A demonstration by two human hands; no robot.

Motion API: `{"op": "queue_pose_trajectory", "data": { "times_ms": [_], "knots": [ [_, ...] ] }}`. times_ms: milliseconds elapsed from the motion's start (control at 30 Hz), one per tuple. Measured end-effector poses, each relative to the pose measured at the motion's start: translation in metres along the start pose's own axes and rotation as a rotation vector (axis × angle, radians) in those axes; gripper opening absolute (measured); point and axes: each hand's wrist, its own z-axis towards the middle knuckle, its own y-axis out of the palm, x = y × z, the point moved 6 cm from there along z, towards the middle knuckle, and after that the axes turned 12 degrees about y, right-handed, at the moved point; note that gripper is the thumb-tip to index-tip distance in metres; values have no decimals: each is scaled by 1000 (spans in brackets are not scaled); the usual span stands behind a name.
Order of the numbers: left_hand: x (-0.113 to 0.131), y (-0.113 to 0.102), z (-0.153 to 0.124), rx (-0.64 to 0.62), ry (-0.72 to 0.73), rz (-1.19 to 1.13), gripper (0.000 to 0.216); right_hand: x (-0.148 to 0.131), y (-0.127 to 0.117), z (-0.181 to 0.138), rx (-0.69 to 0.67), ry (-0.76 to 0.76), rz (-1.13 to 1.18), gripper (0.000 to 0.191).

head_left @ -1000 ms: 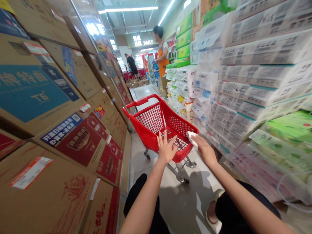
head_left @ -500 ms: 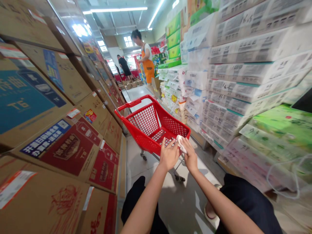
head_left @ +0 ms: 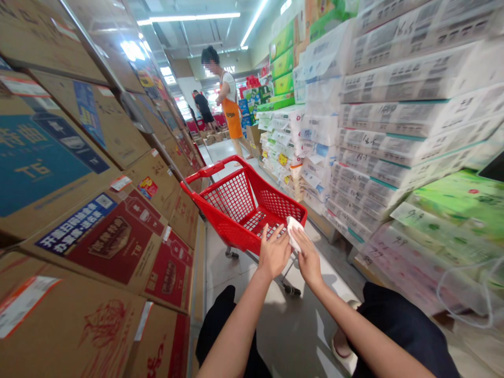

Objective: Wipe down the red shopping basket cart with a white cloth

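A red plastic shopping cart [head_left: 232, 231] with lattice walls stands in the aisle before me, its basket bare inside. My right hand [head_left: 307, 257] holds a white cloth or tissue [head_left: 293, 231] at the cart's near rim, the fingers laid along it; its exact material is unclear. Close beside it, my left hand [head_left: 274, 253] rests at the same rim with fingers spread and nothing held. The left fingertips reach over the edge, near the cloth.
Stacked cardboard cartons [head_left: 114, 236] line the left side. Wrapped paper packs [head_left: 386, 121] are piled on the right, with green packs [head_left: 449, 199] lower down. Farther along, a person in an orange apron [head_left: 231, 118] stands in the aisle, and another person in black [head_left: 202, 107] is beyond.
The white cloth shows more spread out under my right fingers. The aproned person has shifted left. My left hand stays at nearly the same spot on the rim.
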Motion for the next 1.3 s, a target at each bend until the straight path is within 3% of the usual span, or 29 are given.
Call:
{"op": "queue_pose_trajectory", "data": {
  "times_ms": [67,133,367,467,567,700,800,967,1033,1100,1300],
  "knots": [
    [0,0,-3,-7,3,3,40,-3,0,-12,-12,3,22,70],
    [0,1,-5,-18,12,7,40,0,-5,-6,15,25,47,68],
    [9,7,-7,-87,45,68,44,36,-34,67,302,269,102,61],
    [15,8,-2,-99,54,141,48,29,-27,51,275,250,108,59],
    [19,10,3,-111,56,182,52,14,-10,1,176,201,137,57],
    [23,13,5,-134,81,198,54,14,3,-48,140,281,223,56],
    [24,14,2,-119,91,183,54,18,0,-36,174,288,245,55],
    [25,12,-2,-80,125,128,55,35,-17,34,342,332,263,55],
    [25,11,-1,-74,124,112,56,40,-19,46,361,348,268,57],
    [25,11,1,-76,120,97,55,38,-16,39,356,348,270,57],
    [25,11,2,-92,90,58,55,12,8,-25,192,270,237,60]
  ]
}}
